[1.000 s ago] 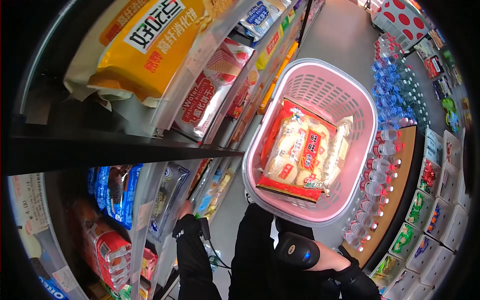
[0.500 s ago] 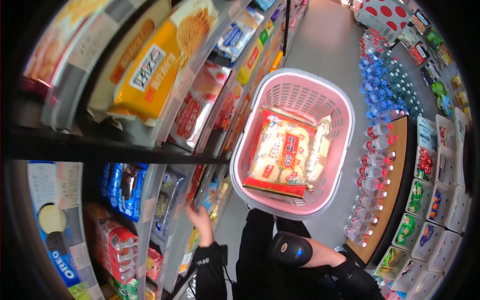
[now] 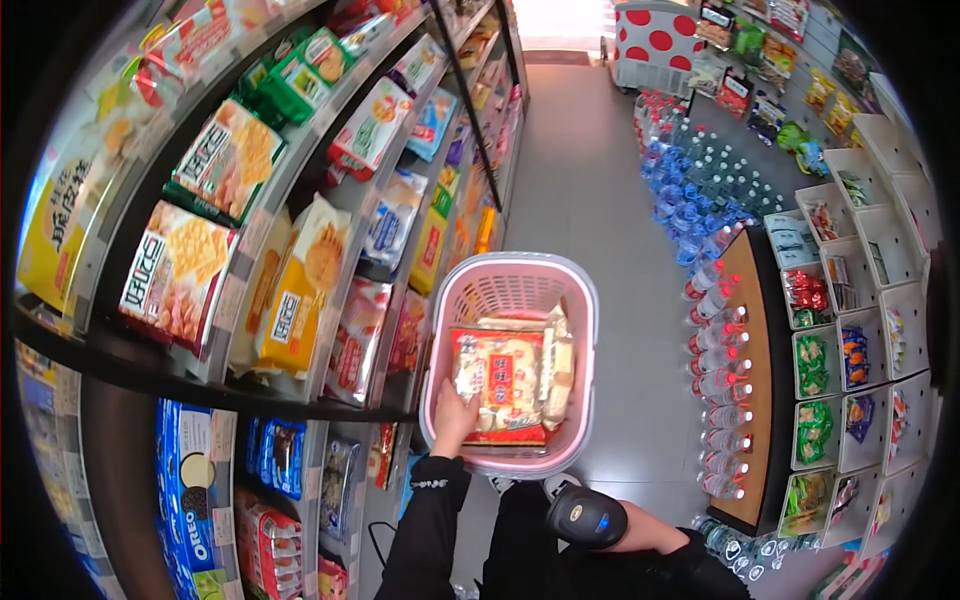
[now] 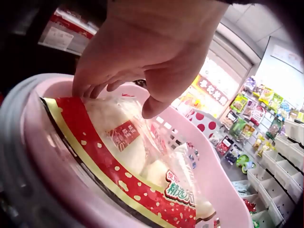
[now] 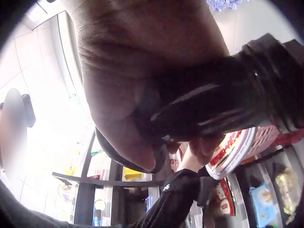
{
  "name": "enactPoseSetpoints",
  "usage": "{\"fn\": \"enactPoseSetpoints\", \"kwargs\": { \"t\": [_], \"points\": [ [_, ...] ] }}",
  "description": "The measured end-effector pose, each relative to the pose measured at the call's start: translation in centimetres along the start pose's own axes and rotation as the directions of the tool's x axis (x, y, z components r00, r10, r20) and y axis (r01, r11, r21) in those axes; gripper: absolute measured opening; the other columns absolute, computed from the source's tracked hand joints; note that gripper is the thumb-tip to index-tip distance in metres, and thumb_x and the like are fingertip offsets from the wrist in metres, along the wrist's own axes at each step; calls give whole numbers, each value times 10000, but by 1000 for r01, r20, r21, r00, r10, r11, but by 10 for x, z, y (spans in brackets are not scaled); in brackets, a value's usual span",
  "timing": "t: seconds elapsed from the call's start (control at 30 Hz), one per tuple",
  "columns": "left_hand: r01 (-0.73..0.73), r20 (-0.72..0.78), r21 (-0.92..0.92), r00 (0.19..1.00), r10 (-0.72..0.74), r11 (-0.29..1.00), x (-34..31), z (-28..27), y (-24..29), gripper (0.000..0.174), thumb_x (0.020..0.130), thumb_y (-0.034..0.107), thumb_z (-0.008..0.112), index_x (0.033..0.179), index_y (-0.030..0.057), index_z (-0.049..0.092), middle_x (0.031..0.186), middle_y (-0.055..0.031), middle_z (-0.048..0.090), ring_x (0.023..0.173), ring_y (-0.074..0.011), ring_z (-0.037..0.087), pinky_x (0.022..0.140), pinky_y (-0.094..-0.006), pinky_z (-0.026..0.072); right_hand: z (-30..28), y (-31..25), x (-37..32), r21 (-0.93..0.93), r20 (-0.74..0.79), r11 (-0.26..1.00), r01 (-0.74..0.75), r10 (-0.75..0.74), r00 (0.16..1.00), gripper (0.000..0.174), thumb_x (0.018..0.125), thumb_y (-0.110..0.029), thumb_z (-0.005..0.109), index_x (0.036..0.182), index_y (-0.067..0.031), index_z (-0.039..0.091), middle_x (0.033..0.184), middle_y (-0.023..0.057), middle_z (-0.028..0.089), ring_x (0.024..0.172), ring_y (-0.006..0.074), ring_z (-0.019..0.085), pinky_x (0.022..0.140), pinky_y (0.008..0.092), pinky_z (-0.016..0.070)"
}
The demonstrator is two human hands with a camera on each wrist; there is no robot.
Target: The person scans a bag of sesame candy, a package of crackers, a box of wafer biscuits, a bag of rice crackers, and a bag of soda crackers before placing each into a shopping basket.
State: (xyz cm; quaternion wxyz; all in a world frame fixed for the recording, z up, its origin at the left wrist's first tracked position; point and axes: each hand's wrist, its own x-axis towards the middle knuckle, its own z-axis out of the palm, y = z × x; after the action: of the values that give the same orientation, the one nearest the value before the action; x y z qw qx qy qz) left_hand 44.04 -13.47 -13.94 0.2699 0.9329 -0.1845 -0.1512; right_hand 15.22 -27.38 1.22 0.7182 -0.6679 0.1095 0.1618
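A pink basket point(image 3: 590, 380) holds a red-edged bag of round crackers point(image 3: 512, 385) and a slimmer clear pack point(image 3: 557, 370) beside it. My left hand point(image 3: 456, 418) is over the basket's left side, at the bag's left edge. In the left wrist view, my left hand point(image 4: 142, 52) lies over the bag point(image 4: 126, 147), fingers bent downward and thumb apart from them. My right hand point(image 5: 142, 71) grips a black cylindrical object point(image 5: 204, 104) in the right wrist view. The head view has a rounded black device point(image 3: 588, 517) in front of my right forearm point(image 3: 650, 530).
Shelves of packaged biscuits point(image 3: 180, 275) run along the left, with a blue Oreo pack point(image 3: 195, 500) lower down. Bottles point(image 3: 722, 385) line a wooden ledge point(image 3: 760, 400) at right, beside white bins of wrapped sweets point(image 3: 812, 365). Grey floor point(image 3: 570, 170) runs ahead.
My left hand has moved from beside the lower shelf to the bag in the basket. The view has tilted up, and the basket appears lower and farther left.
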Motion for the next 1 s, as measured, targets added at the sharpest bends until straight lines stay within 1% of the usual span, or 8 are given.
{"fn": "enactPoseSetpoints", "kwargs": {
  "t": [0.1,0.17,0.23,0.33,0.47,0.53,0.8,1.0],
  "points": [
    [70,64,2,995,-70,998,11,-10,11,656,642,307,645,1066,-100,353,930,-266,527,868,-384,522,751,-389,417,-6,12,-20,12,-121,1000,-4,5,993,583,632,-157,689,1131,-27,417,1080,97,510,1000,185,479,878,301,353],
    [100,49,-204,995,-92,974,21,-3,-3,537,632,261,684,959,-95,448,836,-212,570,738,-280,582,643,-342,457,-10,18,-29,48,-182,999,22,-13,983,577,621,-149,701,1115,-19,434,1061,87,523,975,166,489,862,296,367],
    [266,227,-596,961,-159,758,11,-14,20,342,684,169,665,867,-82,523,792,-136,589,645,-160,583,541,-274,469,-12,26,-39,83,-234,996,44,-23,972,571,609,-140,712,1099,-10,450,1043,78,536,951,147,498,845,292,381],
    [346,354,-702,928,-117,622,8,-9,13,301,709,128,640,894,-79,524,807,-124,591,662,-161,585,556,-269,473,-15,32,-47,172,-265,983,59,-12,964,582,605,-121,716,1104,3,442,1053,73,526,957,135,487,850,284,374],
    [159,153,-652,985,-76,741,-3,-18,10,292,679,137,671,874,-48,558,783,-96,602,648,-138,575,577,-258,461,-19,26,-57,157,-307,975,159,-105,946,542,602,-116,700,1079,-8,465,1023,87,547,936,140,501,832,284,385],
    [-13,-23,-475,1000,2,880,-13,-40,22,287,652,142,696,846,-30,572,767,-73,604,652,-107,558,589,-242,442,-22,23,-60,128,-306,973,193,-146,941,550,598,-111,701,1081,-6,463,1027,86,545,938,136,499,833,285,384],
    [-33,-7,-877,998,55,480,-127,-128,85,292,712,67,629,964,-12,505,891,-57,582,780,-108,547,712,-244,434,-31,-36,-43,15,-134,922,387,-382,914,620,592,-119,716,1127,-8,423,1061,73,522,969,137,473,855,288,371],
    [-105,-92,-985,991,99,137,-208,-145,90,589,675,62,647,1176,8,340,1082,-77,505,973,-155,501,843,-287,395,-18,-72,-23,-1,65,902,431,-430,901,695,572,-113,726,1171,-22,385,1126,79,475,1029,151,442,894,296,339]
  ]
}}
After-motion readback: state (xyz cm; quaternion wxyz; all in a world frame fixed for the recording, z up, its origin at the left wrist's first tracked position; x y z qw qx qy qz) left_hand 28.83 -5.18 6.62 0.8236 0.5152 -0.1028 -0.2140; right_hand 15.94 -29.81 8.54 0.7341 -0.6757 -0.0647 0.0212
